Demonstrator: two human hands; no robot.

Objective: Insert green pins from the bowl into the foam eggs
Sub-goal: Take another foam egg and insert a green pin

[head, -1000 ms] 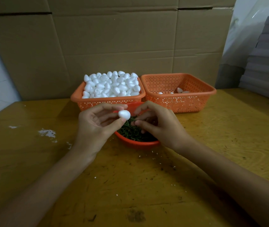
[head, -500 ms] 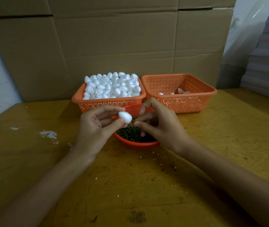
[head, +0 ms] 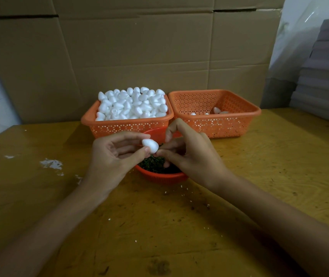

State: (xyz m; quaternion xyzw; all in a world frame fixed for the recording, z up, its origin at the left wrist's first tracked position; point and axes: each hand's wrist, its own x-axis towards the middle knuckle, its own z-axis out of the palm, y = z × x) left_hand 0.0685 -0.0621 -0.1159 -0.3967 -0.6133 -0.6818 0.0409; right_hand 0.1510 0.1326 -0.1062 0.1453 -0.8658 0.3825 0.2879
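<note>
My left hand [head: 113, 156] pinches a white foam egg [head: 150, 145] between thumb and fingers, above the orange bowl [head: 161, 177]. Dark green pins [head: 154, 165] fill that bowl. My right hand [head: 189, 154] has its thumb and forefinger tips pressed against the egg's right end, in a pinch; any pin between them is too small to make out. The other right fingers curl over the bowl and hide part of the pins.
An orange basket [head: 127, 126] heaped with white foam eggs [head: 133, 103] stands behind the bowl. To its right a second orange basket [head: 231, 126] holds a few eggs. Cardboard stands behind both. Grey foam sheets [head: 323, 76] are stacked at the far right. White crumbs dot the wooden table [head: 159, 226].
My right hand has lifted out of the bowl and brought its fingertips to the egg's right end. The left hand has turned the egg slightly toward it.
</note>
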